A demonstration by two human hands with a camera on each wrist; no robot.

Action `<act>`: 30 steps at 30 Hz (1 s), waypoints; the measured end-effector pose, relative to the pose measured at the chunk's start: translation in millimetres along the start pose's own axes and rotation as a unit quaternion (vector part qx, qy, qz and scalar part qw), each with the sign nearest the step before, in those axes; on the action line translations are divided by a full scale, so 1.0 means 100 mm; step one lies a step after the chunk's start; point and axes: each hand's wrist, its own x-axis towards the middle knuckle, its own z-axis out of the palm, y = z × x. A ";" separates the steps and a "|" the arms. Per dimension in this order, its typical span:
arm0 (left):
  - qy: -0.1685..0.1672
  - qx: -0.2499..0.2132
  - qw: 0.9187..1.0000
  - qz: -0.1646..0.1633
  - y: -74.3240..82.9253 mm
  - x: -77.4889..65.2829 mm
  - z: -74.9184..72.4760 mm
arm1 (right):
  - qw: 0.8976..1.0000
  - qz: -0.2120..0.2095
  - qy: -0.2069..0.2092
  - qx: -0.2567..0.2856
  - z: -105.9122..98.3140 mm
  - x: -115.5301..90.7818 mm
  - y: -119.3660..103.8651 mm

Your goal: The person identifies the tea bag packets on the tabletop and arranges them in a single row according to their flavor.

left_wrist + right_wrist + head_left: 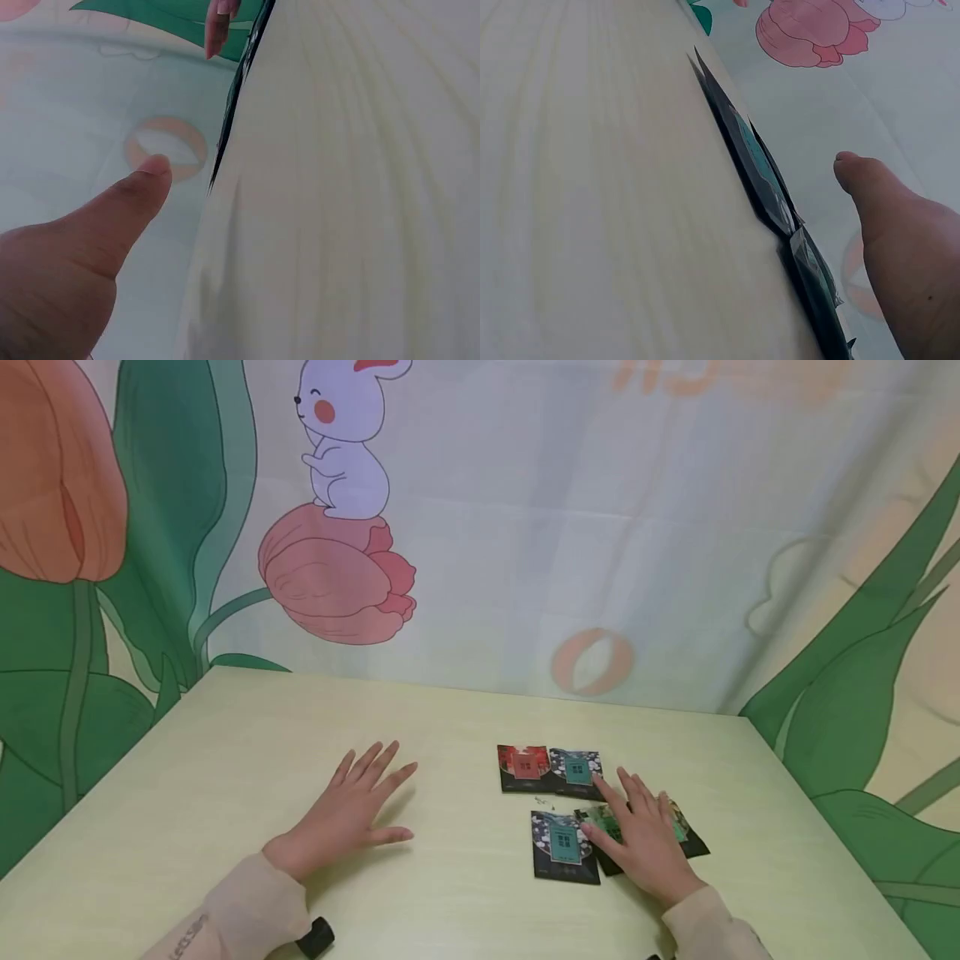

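In the head view, my left hand (347, 814) is spread above the left half of the table and holds nothing. My right hand (647, 842) extends over a green and black packet (609, 822), fingers spread; whether it touches the packet I cannot tell. Another packet (693, 839), dark with yellow and green, shows partly beyond its fingers. Left of that hand lies a dark floral packet with a teal label (565, 843). Behind are a red packet (523, 767) and a second teal-labelled packet (576, 768), side by side. The right wrist view shows my thumb (877, 195) raised above the packets.
The pale table (450, 893) carries the packets on its right half. A small printed mark or bit (544, 802) lies between the two rows. Behind hangs a curtain (480, 527) with tulips and a rabbit. A black wrist strap piece (317, 937) sits at my left sleeve.
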 end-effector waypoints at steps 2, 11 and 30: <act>0.002 0.000 1.000 0.007 0.02 0.02 0.00 | 1.000 -0.001 -0.001 0.002 -0.01 0.01 -0.01; 0.009 0.012 0.999 0.034 0.15 0.13 -0.01 | 1.000 -0.023 0.003 0.010 -0.02 0.01 -0.08; 0.003 -0.016 0.998 0.055 0.34 0.42 0.15 | 0.995 -0.071 -0.038 0.057 -0.02 -0.10 -0.41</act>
